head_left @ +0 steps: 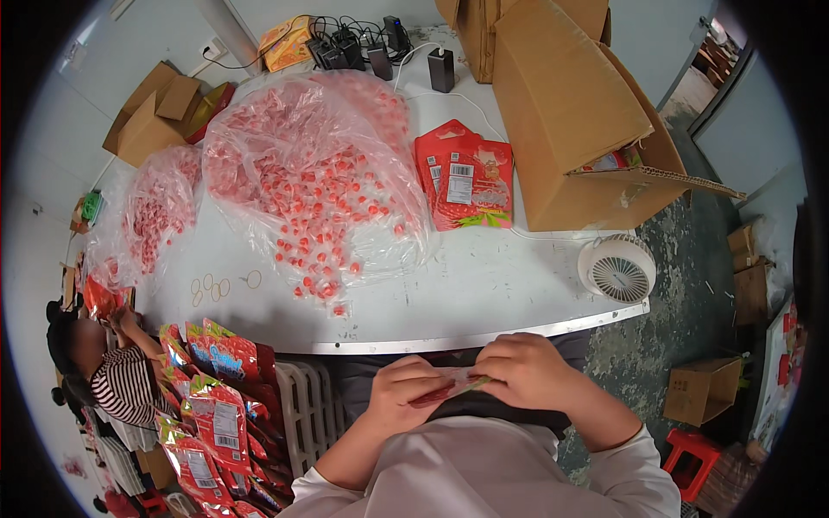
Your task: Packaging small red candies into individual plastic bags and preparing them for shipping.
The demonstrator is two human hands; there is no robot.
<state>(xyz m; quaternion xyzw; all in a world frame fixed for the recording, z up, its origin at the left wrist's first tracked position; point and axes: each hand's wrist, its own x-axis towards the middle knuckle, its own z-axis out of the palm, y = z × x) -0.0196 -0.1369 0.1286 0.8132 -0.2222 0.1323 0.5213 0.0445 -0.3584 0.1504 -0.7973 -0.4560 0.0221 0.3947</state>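
Note:
In front of my lap, past the table's front edge, I hold a red candy pouch (443,390) nearly edge-on between both hands. My left hand (402,393) has its fingers closed on one end. My right hand (528,369) pinches the other end, its fingers bent over the top. Most of the pouch's printed face is hidden by its tilt and my fingers. Beyond my hands, small wrapped red candies (321,259) spill from a large clear plastic bag (259,155) onto the white table (484,276). Flat red pouches (466,186) lie to the right of that bag.
A crate (306,406) at my left stands beside many filled red pouches (216,423). A white fan (617,269) sits at the table's right corner, near a large open cardboard box (570,129). Black chargers (345,47) with cables lie at the back. A co-worker (125,380) works at far left.

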